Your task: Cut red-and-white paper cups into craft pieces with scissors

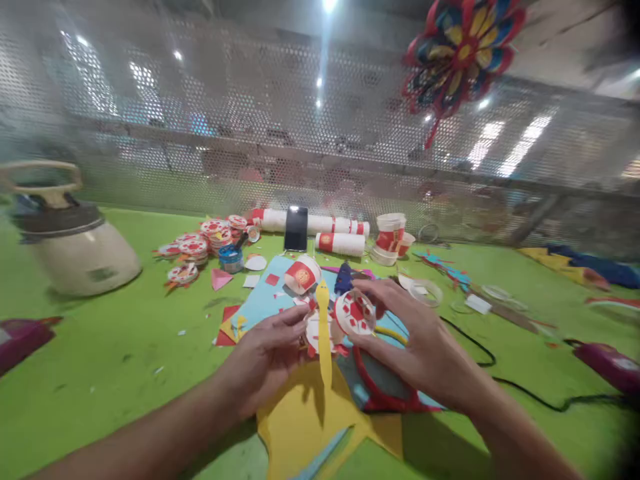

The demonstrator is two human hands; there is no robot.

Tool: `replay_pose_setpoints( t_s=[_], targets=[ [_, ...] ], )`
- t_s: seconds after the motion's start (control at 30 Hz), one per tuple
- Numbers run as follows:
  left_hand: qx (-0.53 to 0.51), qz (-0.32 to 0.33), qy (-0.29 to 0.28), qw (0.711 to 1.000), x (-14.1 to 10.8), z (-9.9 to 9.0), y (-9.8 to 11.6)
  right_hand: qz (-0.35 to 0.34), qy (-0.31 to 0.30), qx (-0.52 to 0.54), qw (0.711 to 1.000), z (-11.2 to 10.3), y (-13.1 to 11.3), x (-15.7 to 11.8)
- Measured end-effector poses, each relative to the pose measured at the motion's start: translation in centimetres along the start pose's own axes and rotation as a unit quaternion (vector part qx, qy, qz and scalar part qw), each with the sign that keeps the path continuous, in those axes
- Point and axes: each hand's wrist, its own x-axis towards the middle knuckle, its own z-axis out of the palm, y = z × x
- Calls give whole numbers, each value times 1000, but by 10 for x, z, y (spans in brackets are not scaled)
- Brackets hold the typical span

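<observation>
Holding a red-patterned disc (355,313).

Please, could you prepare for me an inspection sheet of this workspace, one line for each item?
Surface: green tabletop, small scraps scattered on it.
Job's things: red-and-white disc, off the table; yellow strip between the hands, overlapping a second red-and-white piece in view.
Clutter: black phone, paper cup stack, blue jar, pink paper scrap.
Hands: right hand holds the disc between thumb and fingers; left hand is at the second piece, its grip unclear.
Cables: black cable lies loose at the right.
Surroundings: perforated screen behind; flower-shaped ornament at upper right.
</observation>
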Motion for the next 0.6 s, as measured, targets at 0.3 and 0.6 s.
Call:
replay_pose_setpoints(
  t_s=[0.3,0.6],
  targets=[
    [-17,4,-22,1000,-1,7,0,-15,20,15,1000,7,-4,-2],
    [-11,12,-60,998,-2,5,-3,-40,32,30,998,29,-12,-8]
  ],
)
